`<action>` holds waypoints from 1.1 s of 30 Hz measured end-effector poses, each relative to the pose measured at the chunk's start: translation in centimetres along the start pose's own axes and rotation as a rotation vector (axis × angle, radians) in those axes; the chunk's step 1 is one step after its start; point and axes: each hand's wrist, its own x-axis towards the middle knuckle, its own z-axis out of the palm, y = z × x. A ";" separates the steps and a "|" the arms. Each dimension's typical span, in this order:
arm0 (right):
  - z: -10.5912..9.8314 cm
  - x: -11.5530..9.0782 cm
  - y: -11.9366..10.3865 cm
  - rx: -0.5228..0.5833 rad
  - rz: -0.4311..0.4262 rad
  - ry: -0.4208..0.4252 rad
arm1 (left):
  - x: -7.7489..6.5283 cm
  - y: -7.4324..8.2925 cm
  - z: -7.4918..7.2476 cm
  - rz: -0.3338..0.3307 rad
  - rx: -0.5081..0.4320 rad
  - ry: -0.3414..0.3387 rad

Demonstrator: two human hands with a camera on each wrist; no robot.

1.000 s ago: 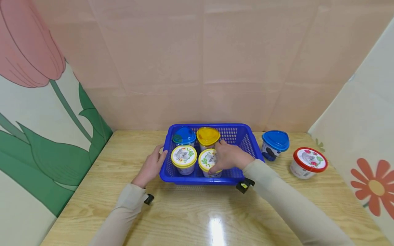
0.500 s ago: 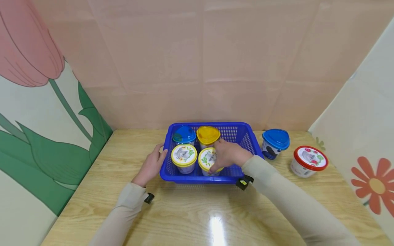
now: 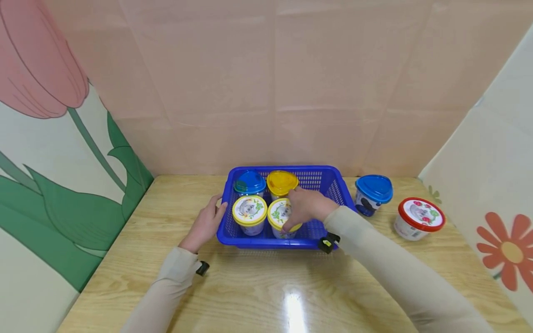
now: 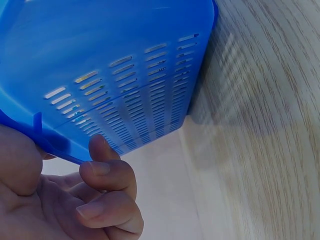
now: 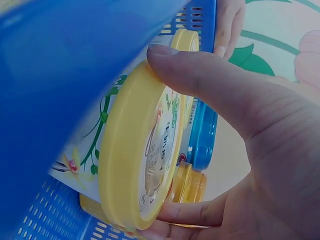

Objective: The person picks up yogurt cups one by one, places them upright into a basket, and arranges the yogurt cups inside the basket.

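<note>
A blue plastic basket (image 3: 275, 244) stands on the table with several lidded tubs inside. My left hand (image 3: 205, 224) grips its left rim, thumb over the edge and fingers (image 4: 112, 175) curled below it in the left wrist view. My right hand (image 3: 310, 206) holds the front right tub with a round yellow-rimmed lid (image 3: 280, 212), thumb on the near side and fingers on the far side; the right wrist view shows that lid (image 5: 130, 150) between them. Left of it sits a matching tub (image 3: 250, 210). Behind are a blue-lidded tub (image 3: 250, 181) and an orange-yellow-lidded tub (image 3: 283, 181).
Right of the basket, on the wooden table (image 3: 250, 291), stand a blue-lidded tub (image 3: 373, 189) and a red-lidded tub (image 3: 420, 217). A pink-beige backdrop (image 3: 275, 92) rises behind, with printed flower panels at both sides.
The right hand and the tub it holds have shifted very slightly left, closer to the matching tub. The left hand stays on the rim.
</note>
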 end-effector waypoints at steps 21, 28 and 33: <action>-0.4 0.2 -0.2 -0.049 0.034 -0.024 | 0.0 -0.1 0.0 -0.002 -0.014 -0.011; -0.4 0.3 -0.2 -0.034 0.049 -0.034 | 0.0 0.0 0.0 -0.014 -0.008 -0.011; -0.3 0.4 -0.2 -0.027 0.054 -0.037 | 0.0 0.0 0.0 -0.004 -0.001 -0.002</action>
